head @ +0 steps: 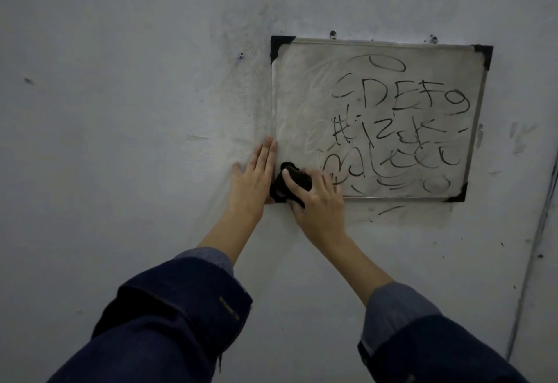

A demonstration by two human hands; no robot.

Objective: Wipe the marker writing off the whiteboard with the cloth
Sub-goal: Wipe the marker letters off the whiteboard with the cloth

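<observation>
A person in rolled dark denim sleeves [169,316] worked at a small metal-framed whiteboard [302,95] fixed to a scuffed pale wall [120,80]. The right hand [317,198] gripped a bunched black cloth [294,181], fingers curled over the wad and pressing it against the board's lower-left corner, the thumb tucked along its near side. The cloth covered that corner and hid the black plastic corner cap there; matching corner caps [279,45] showed at the board's other three corners.

The left hand [256,177] lay flat on the wall just beside the board's left edge, fingers straight and close together, holding nothing; its fingertips reached the frame. It appeared placed there to brace the body and perhaps steady the board against the wiping pressure.

The board's left portion showed only grey smears and faint ghost loops, which suggested it was already wiped. Black marker writing [401,98] filled the board's centre and right: an oval near the top edge, a row reading roughly "CDEFG", then scrawled characters and loops down to the bottom edge. The bulk of the job looked undone. Stray marker streaks also marked the wall below and right of the board.
</observation>
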